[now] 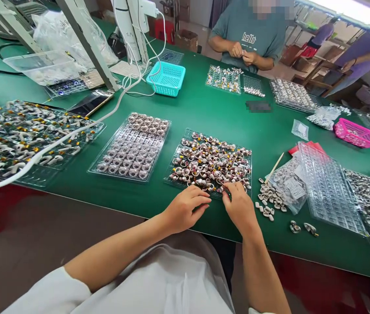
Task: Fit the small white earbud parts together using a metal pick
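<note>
A clear plastic tray (168, 178) holds a jumbled heap of small white and dark electronic parts (209, 159), some with orange bits. At its front edge, my right hand (240, 207) has its thumb and fingertips pinched together among the parts; what lies between them is too small to make out. My left hand (186, 209) hovers by the near edge of the same tray, fingers loosely stretched and thumb apart, with nothing visible in it. To the left, a second clear tray (129, 148) carries rows of round whitish casings.
Loose whitish pieces (270, 196), a thin wooden stick (274, 168), a bag of parts (288, 179) and stacked clear trays (330, 187) lie to the right. A white cable (73, 133) crosses the left side. A turquoise basket (166, 78) stands further back. Opposite, a co-worker (252, 39) handles small parts.
</note>
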Available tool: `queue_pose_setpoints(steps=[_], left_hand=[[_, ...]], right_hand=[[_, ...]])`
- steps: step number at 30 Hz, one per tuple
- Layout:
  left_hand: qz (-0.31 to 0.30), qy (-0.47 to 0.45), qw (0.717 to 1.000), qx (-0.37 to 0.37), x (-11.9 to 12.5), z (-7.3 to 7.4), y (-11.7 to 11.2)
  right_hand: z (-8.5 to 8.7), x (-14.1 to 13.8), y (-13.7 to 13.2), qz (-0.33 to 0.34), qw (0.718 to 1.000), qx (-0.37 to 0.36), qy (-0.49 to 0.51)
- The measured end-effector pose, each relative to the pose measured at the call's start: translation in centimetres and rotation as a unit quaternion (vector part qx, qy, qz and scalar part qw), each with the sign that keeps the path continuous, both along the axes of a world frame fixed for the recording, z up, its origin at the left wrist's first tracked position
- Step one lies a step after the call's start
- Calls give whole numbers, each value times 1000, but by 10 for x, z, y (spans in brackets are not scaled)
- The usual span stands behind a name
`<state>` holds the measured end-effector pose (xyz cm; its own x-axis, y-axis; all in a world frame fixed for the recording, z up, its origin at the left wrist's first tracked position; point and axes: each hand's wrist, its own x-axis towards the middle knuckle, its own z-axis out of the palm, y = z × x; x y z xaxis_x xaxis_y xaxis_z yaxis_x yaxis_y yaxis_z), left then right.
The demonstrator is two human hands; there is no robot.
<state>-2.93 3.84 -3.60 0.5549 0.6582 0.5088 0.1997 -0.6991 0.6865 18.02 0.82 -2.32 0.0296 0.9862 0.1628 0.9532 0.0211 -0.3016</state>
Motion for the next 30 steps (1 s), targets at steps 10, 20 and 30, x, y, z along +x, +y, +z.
queue_pose_setpoints(steps=[10, 20, 30], left_hand=[[12, -19, 997, -80, -5, -1, -5], [-136, -169, 750, -625, 2, 17, -18], [-134, -190, 690, -685, -6, 19, -18]], right_hand=[[1, -2, -10, -1, 994, 61, 93], [3, -34, -64, 12, 881, 106, 460], [0, -36, -76, 26, 860, 73, 505]])
